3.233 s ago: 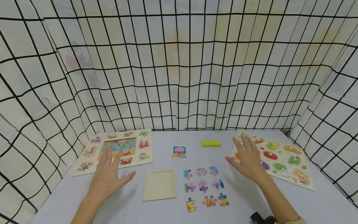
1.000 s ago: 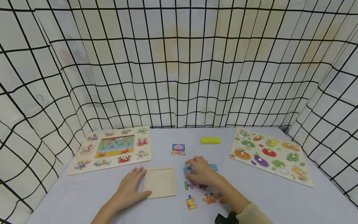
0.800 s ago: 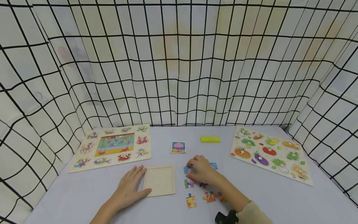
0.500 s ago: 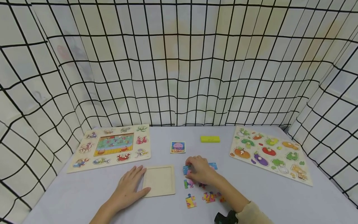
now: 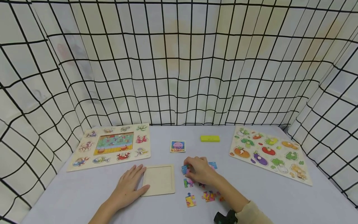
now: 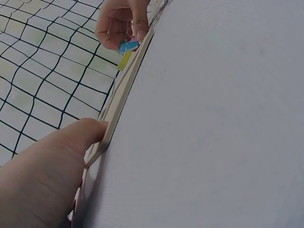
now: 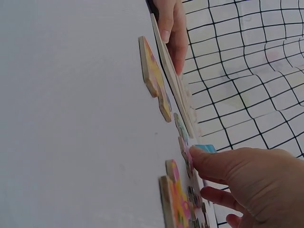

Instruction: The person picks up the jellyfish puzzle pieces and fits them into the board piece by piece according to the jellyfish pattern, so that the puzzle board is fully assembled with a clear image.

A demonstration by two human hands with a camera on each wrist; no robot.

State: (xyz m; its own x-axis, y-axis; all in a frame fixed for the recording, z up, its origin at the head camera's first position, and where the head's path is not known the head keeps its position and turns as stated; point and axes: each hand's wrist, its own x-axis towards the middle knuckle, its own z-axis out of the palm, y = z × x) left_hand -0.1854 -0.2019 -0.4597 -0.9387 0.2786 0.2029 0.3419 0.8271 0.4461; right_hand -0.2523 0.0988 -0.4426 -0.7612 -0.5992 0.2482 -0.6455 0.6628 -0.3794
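Note:
My left hand [image 5: 127,188] rests along the left side of a shallow square wooden puzzle tray [image 5: 158,179], fingers extended, the thumb at its lower left edge. In the left wrist view that thumb touches the tray's rim [image 6: 114,111]. Over the loose pieces, my right hand [image 5: 202,171] pinches a blue jigsaw piece [image 5: 184,169] between thumb and fingers. The left wrist view shows this blue piece [image 6: 128,46] raised off the table and tilted. Other jigsaw pieces lie around it, among them a yellow corner piece [image 5: 190,200]; the right hand and forearm partly cover several.
A pink jellyfish picture card [image 5: 177,146] and a yellow block [image 5: 210,138] lie farther back. At left is a sea-animal puzzle board [image 5: 144,127], at right a vegetable puzzle board [image 5: 303,161]. Black netting [image 5: 179,77] over white cloth encloses the table.
Both hands were raised apart over the boards; the left came down to the tray, the right to the jigsaw pieces. In the latest frames the pinched blue piece has tilted and shifted slightly left.

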